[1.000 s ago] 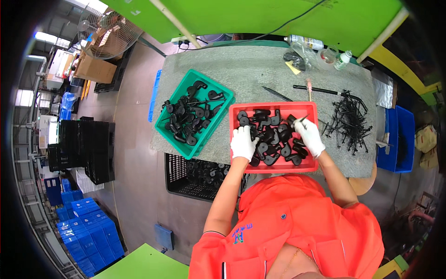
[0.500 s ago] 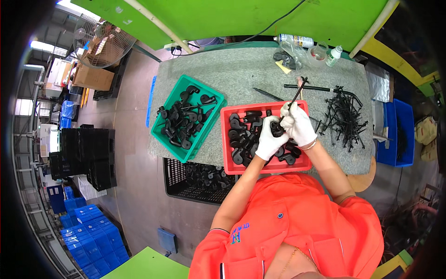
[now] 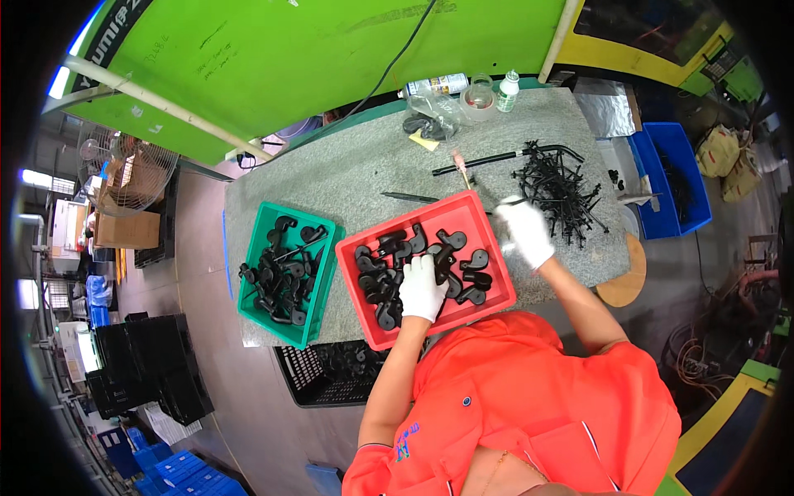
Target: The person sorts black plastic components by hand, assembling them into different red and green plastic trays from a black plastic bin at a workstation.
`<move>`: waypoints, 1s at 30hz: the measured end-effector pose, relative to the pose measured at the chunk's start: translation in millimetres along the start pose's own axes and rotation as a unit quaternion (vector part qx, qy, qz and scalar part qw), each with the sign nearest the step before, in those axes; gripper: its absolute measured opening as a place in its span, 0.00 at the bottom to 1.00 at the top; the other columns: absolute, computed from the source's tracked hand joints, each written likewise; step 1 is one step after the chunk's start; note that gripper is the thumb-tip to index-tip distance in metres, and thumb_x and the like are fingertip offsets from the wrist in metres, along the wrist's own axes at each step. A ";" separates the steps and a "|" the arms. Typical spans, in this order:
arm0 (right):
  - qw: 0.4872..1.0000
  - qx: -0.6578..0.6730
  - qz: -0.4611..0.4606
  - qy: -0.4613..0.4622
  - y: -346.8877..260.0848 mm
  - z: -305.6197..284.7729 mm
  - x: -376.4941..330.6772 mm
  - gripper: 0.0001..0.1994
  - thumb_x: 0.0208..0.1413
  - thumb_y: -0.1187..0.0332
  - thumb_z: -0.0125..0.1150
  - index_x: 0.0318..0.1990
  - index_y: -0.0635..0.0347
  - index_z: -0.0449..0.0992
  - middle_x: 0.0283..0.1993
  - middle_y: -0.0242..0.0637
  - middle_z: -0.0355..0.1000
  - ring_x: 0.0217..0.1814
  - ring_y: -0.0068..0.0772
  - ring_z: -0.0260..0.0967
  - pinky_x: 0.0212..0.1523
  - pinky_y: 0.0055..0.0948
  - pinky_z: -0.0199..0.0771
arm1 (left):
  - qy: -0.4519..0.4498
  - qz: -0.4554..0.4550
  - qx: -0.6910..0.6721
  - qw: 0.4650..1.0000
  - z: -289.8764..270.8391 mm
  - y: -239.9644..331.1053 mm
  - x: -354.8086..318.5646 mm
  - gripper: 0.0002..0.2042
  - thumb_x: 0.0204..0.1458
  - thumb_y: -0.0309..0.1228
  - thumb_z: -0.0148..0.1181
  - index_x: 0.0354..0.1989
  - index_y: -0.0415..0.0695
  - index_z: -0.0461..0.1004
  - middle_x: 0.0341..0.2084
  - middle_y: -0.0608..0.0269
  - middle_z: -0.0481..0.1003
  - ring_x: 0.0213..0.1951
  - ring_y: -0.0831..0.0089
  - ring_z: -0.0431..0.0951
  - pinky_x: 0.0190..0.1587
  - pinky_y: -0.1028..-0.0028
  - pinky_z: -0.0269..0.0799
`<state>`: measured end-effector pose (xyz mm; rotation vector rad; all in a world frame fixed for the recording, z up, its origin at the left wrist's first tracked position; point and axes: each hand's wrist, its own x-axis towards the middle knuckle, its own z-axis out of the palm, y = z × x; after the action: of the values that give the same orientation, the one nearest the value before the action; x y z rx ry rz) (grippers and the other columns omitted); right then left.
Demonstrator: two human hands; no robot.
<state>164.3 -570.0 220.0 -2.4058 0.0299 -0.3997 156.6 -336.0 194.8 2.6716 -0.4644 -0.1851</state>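
My left hand [image 3: 423, 289], in a white glove, is down in the red tray [image 3: 493, 291] with its fingers curled. A black plastic part [image 3: 444, 264] with a rounded end shows between its fingers and thumb. Several like parts lie loose around it in the tray. Off the tray's right side, my right hand [image 3: 525, 231], also gloved, is over the grey tabletop and smeared by motion. Its fingers cannot be made out; a short dark piece shows at their tips. The nearest thing to it is a heap of thin black rods [image 3: 556, 186].
A green tray [image 3: 308, 326] of black parts stands left of the red one. Below the table edge is a black crate [image 3: 310, 384]. Behind lie a long black bar [image 3: 471, 165], a spray can [image 3: 438, 85], a jar [image 3: 478, 101] and a bottle [image 3: 508, 93]. A blue bin [image 3: 699, 186] stands at right.
My hands were together over the red tray with a thin black rod upright in the right one. Now they are apart, the left lower in the tray, the right nearer the rods. The view has turned.
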 end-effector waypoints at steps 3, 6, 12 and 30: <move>0.983 -0.145 0.108 0.002 26.8 -38.7 11.2 0.10 0.52 0.59 0.53 0.34 0.54 0.75 0.38 0.42 0.69 0.42 0.43 0.66 0.40 0.38 0.68 | 0.016 -0.029 -0.019 0.999 -2.4 -12.0 -3.5 0.22 0.38 0.33 0.64 0.43 0.42 0.66 0.37 0.49 0.68 0.41 0.50 0.68 0.42 0.57 0.68; 0.951 -0.253 0.179 -0.019 73.4 -66.4 12.6 0.14 0.50 0.59 0.56 0.39 0.59 0.75 0.41 0.50 0.68 0.45 0.51 0.66 0.44 0.41 0.67 | -0.018 -0.043 -0.032 0.998 -1.9 -1.6 3.2 0.26 0.36 0.33 0.65 0.45 0.41 0.64 0.40 0.47 0.67 0.43 0.49 0.67 0.44 0.57 0.68; 0.935 -0.321 0.149 0.032 84.2 -75.7 30.3 0.19 0.51 0.64 0.58 0.48 0.63 0.68 0.46 0.51 0.67 0.47 0.54 0.66 0.47 0.41 0.66 | 0.004 -0.056 -0.040 0.998 4.2 -10.5 -9.8 0.32 0.37 0.33 0.66 0.54 0.40 0.60 0.49 0.50 0.63 0.50 0.53 0.64 0.46 0.62 0.70; 0.915 -0.144 -0.162 -0.339 -213.0 356.6 120.7 0.14 0.52 0.54 0.53 0.44 0.44 0.76 0.43 0.42 0.68 0.49 0.45 0.64 0.46 0.40 0.67 | 0.336 -0.145 -0.183 0.912 -45.5 -101.8 -126.6 0.17 0.39 0.23 0.62 0.41 0.40 0.70 0.39 0.55 0.72 0.43 0.56 0.70 0.45 0.65 0.68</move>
<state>365.7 -196.8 134.7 -2.7172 -0.6692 0.3400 77.0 -187.3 199.8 2.2232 0.1766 0.5053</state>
